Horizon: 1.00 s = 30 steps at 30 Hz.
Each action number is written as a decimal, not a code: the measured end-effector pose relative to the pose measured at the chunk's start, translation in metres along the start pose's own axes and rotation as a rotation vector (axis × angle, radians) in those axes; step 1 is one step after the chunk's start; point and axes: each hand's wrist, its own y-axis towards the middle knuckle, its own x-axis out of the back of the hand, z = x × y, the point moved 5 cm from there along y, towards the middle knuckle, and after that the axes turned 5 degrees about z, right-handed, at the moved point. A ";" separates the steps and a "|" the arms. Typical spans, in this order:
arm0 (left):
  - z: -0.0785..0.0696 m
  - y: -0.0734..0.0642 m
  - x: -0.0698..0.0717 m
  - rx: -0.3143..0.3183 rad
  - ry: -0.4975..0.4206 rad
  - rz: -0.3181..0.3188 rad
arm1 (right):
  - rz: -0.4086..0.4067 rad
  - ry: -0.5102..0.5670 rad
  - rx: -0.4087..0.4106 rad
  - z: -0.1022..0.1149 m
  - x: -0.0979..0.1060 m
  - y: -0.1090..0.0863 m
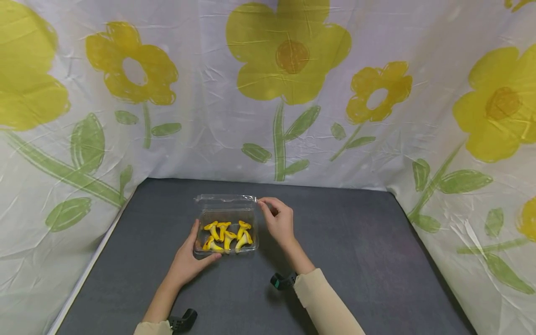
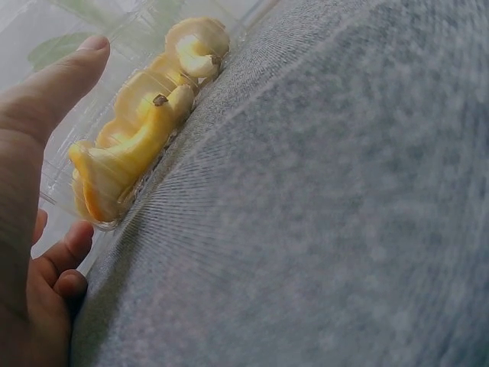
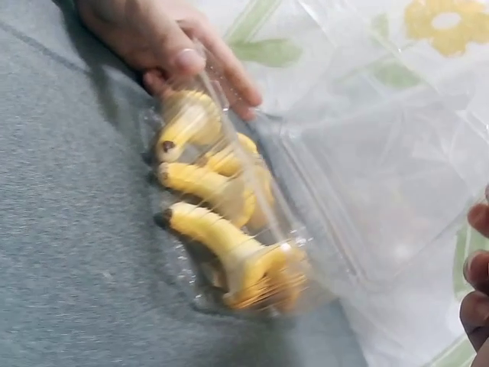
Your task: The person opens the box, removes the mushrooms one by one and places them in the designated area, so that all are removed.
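Note:
A clear plastic clamshell box (image 1: 226,215) stands on the dark table with its hinged lid (image 1: 226,198) raised at the back. Inside lie several yellow mushrooms (image 1: 229,239) with flared caps and pale stems. My left hand (image 1: 186,261) holds the box's front left corner, thumb along the front and fingers at the left side; the left wrist view shows the thumb (image 2: 65,80) over the rim. With thumb and index finger my right hand (image 1: 279,221) pinches the lid's right end. In the right wrist view, only the right fingertips (image 3: 477,287) appear, at the right edge.
The dark grey table (image 1: 356,260) spreads around the box on all sides. Behind it and along both sides hangs a white curtain (image 1: 201,139) printed with yellow flowers. Black bands (image 1: 283,281) sit at both wrists, below beige sleeves.

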 end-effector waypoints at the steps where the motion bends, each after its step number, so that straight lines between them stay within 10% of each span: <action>1: 0.000 0.000 0.000 0.001 0.000 0.000 | 0.000 -0.004 -0.004 0.000 0.000 0.003; 30: 0.003 0.001 0.000 -0.015 0.011 -0.002 | 0.035 -0.173 -0.188 -0.016 -0.024 0.067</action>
